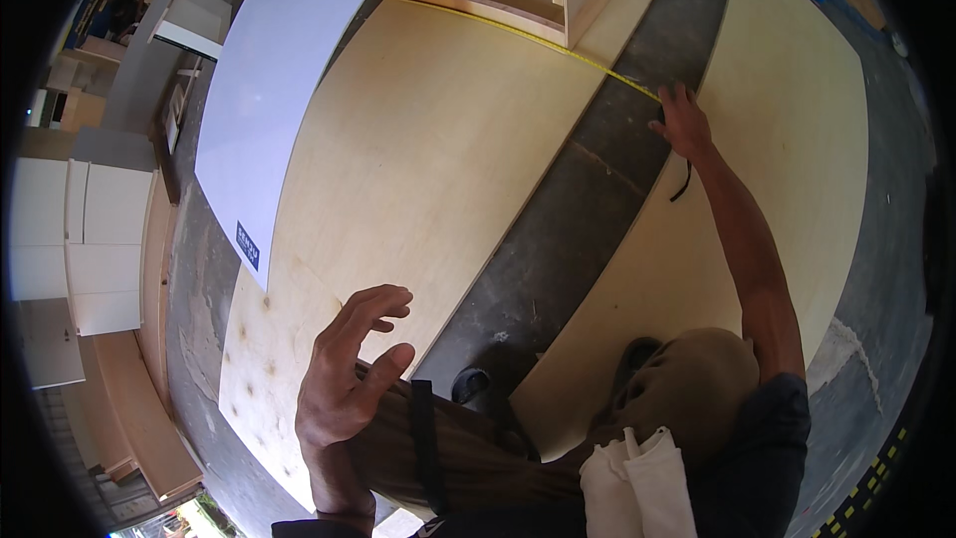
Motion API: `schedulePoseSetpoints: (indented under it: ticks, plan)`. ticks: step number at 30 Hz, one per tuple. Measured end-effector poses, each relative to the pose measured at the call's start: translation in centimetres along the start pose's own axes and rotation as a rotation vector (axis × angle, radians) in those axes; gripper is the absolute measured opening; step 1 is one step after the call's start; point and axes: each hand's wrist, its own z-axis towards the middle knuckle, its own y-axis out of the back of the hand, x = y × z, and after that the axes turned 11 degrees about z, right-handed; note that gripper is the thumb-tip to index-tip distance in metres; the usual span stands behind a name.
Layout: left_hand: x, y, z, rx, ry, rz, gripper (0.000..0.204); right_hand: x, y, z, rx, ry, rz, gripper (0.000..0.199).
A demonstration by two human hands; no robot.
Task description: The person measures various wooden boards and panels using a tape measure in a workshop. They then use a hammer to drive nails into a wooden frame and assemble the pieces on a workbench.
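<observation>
The right hand [683, 122] is gripping a tape measure case at the near edge of the far plywood sheet [797, 130], its yellow tape [558, 46] stretching across the left plywood sheet [418, 159]. The left hand [344, 379] is hovering released, fingers curled, over that sheet's near corner.

One label shows — a small dark blue rectangular sticker [247, 244] with pale print, stuck near the lower corner of the pale grey-white sheet [274, 70] that lies over the plywood. It sits up and to the left of the left hand [349, 379], fairly near it, and well apart from the right hand [682, 120], far off to that hand's left and lower in the view. Its print is too small to make out. No packages, signs or screens are visible.
</observation>
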Motion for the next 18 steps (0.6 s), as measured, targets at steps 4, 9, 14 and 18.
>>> schedulePoseSetpoints:
  ticks: [4, 9, 14, 18]
  plan:
    - [-0.1, 0.3, 0.0, 0.021, 0.000, -0.003, 0.046, -0.1, -0.9, -0.4, -0.055, 0.042, 0.041, 0.061]
    - [-2.1, 0.7, -0.2, 0.109, 0.056, -0.073, 0.044, 2.9, -0.2, -1.6, 0.119, 0.056, 0.405, 0.050]
    - [-4.5, 0.9, -0.8, 0.393, 0.209, -0.049, 0.048, 8.5, 0.5, -8.7, 0.275, 0.053, 0.757, 0.040]
    - [-5.9, 0.8, -3.2, 0.395, 0.283, -0.070, 0.045, 11.4, 7.0, -16.9, 0.478, -0.094, 0.788, 0.037]
